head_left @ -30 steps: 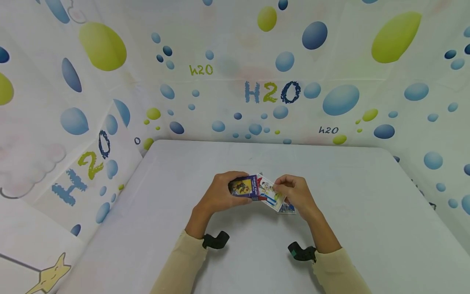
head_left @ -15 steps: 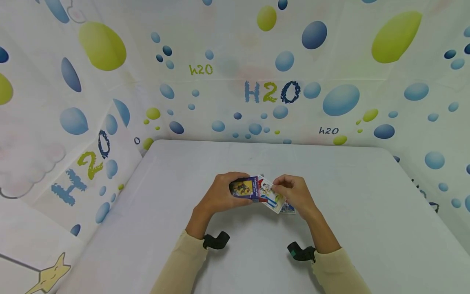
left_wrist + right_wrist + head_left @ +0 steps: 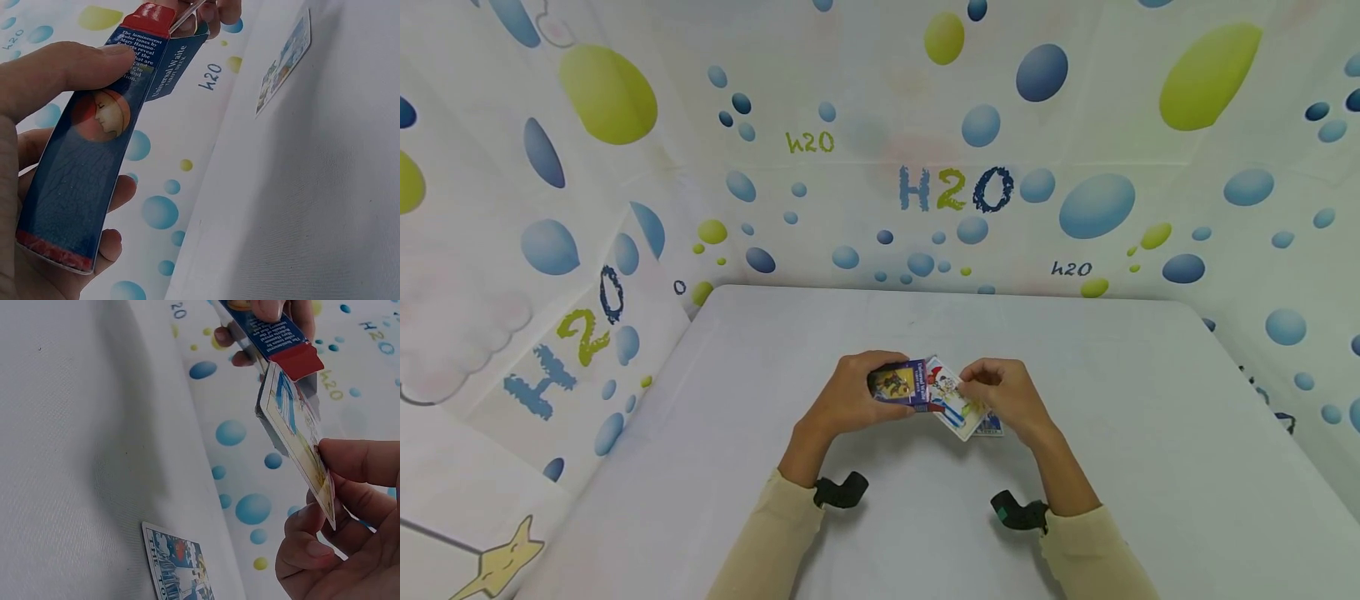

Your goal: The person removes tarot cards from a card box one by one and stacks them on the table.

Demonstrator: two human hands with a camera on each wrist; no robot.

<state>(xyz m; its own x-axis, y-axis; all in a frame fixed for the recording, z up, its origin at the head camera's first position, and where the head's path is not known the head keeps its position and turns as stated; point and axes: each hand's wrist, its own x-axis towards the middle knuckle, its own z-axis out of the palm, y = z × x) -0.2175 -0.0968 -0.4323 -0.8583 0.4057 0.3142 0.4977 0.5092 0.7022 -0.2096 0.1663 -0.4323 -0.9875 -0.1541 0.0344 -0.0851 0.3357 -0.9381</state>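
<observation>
My left hand (image 3: 842,398) grips a blue tarot card box (image 3: 895,384), thumb on one narrow side and fingers on the other. The left wrist view shows red at its bottom edge and a red flap (image 3: 150,19) at its open end. My right hand (image 3: 1013,404) pinches a picture card (image 3: 949,402) between thumb and fingers. The card slants at the box's mouth; whether its far end is still inside, or a second card lies behind it, I cannot tell. Below, another card (image 3: 181,569) lies face up on the table, partly covered from above.
A white cloth covers the table (image 3: 880,517). Behind it and at the left hang white curtains (image 3: 880,100) with blue and green drops and H2O lettering. Black wrist mounts (image 3: 841,490) stick out inward from both beige sleeves (image 3: 767,542).
The lower end of the picture card has swung slightly toward me, and my right hand has shifted a little to the right. My left hand and the box stay nearly still.
</observation>
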